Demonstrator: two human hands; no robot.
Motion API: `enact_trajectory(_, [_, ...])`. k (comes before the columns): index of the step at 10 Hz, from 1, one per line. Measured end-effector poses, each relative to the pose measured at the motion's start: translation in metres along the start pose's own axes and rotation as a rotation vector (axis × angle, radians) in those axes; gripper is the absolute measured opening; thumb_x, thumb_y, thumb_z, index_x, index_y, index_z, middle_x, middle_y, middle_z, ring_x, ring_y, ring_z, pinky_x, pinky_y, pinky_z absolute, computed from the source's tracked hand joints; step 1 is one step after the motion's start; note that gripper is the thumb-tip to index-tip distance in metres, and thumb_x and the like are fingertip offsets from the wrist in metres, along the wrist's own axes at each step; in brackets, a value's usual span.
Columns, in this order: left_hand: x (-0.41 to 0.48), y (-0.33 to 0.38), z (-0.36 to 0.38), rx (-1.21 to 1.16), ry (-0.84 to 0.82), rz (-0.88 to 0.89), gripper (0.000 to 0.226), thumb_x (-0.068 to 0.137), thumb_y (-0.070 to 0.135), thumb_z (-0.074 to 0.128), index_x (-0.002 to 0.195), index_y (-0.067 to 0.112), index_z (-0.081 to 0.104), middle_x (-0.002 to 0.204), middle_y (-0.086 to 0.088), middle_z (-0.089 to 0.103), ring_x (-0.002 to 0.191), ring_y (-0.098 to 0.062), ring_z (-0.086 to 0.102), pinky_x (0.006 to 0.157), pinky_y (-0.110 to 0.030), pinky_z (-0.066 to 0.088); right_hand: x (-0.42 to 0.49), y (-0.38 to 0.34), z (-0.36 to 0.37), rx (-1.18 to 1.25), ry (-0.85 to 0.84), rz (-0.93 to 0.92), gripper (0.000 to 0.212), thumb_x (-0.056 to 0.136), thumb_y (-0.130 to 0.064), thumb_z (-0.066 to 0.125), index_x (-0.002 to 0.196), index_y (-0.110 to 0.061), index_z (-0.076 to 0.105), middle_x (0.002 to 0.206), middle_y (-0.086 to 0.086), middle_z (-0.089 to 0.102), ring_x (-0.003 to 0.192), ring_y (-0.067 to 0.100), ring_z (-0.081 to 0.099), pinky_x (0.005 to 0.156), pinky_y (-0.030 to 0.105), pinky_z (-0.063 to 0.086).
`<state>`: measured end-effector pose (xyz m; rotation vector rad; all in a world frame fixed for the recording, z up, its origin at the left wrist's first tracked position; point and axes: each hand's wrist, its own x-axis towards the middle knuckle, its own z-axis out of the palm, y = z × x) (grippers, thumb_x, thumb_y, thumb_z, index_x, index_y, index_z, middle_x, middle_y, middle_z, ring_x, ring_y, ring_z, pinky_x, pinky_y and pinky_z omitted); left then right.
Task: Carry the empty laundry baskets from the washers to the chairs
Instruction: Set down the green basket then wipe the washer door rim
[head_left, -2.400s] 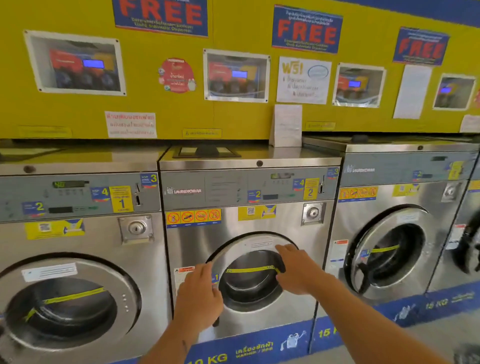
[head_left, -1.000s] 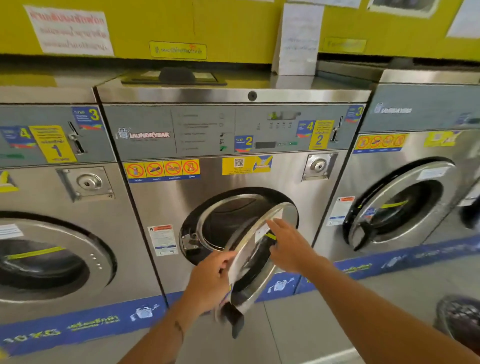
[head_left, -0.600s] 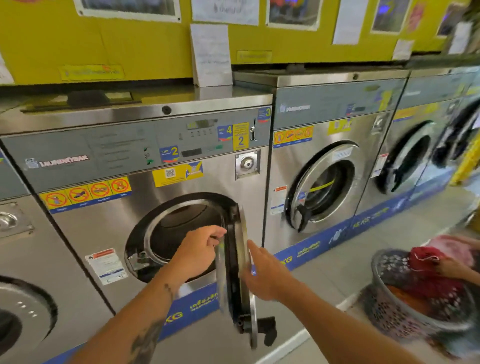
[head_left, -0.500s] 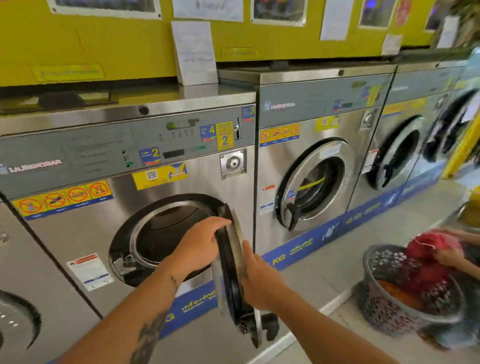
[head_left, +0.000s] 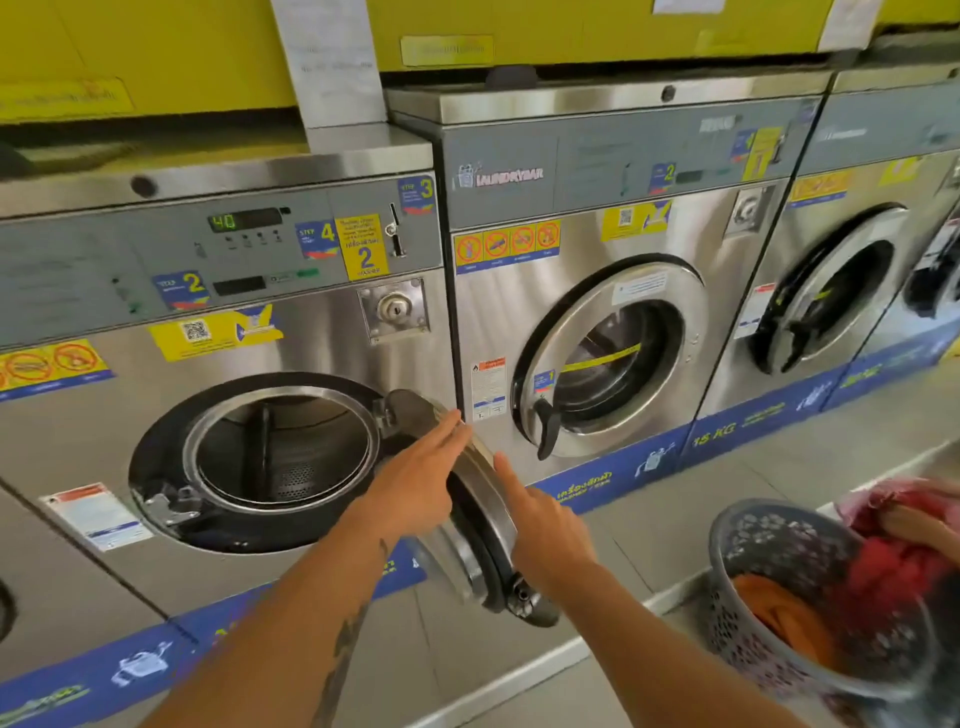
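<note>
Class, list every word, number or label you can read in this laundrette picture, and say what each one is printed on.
"40": green display of the open washer.
"STEP 4", "2", "3": its panel stickers.
"LAUNDRYBAR": panel of the next washer.
"15 KG": blue floor strip.
Wall notices, warning labels and Thai text: too blurred to read.

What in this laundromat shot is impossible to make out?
Head view only:
- Laundry basket: its far side is cut off by the right edge and blurred, so how full it is stays unclear.
- Open washer door: seen edge-on, with its glass hidden.
- Paper notice: its print is blurred and too small to read.
- Chairs: none in frame.
</note>
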<state>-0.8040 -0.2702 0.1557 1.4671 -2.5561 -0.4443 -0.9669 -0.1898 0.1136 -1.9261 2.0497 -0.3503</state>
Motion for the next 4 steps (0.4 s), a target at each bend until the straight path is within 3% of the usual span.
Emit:
enact_trajectory(2, [-0.003,0.029,0.001,0.006,0.015,-0.090,0.082,0.081,0.003,0.050,0.154,0.018,0.016,0.163,0.003,0.012,0.149,-0.018,0.014,0.119,-0.044,0.022,0.015,0.030,-0.016,-0.030,0.021,-0.013,0.094,0.082,0.001,0.056,0.153,-0.031,0.004,0.123,0.007,0.053,0.102,0.033,0.062,0.078,0.042,0.050])
enact_trajectory(3, [-0.025,0.029,-0.006,-0.061,0.060,-0.160,0.076,0.082,0.005,0.050,0.152,0.016,0.023,0.161,0.000,0.019,0.148,-0.018,0.019,0.120,-0.039,0.021,0.007,0.019,-0.023,-0.005,0.086,-0.099,0.086,0.079,-0.005,0.062,0.149,-0.022,0.016,0.136,0.003,0.043,0.113,0.030,0.054,0.083,0.042,0.053])
enact_trajectory(4, [-0.054,0.027,-0.008,-0.074,0.119,-0.221,0.071,0.082,0.010,0.052,0.150,0.017,0.030,0.158,-0.001,0.028,0.144,-0.020,0.029,0.118,-0.036,0.026,0.004,0.005,-0.028,0.029,0.179,-0.194,0.075,0.077,-0.011,0.066,0.141,-0.021,0.029,0.135,0.001,0.044,0.116,0.027,0.050,0.087,0.043,0.054])
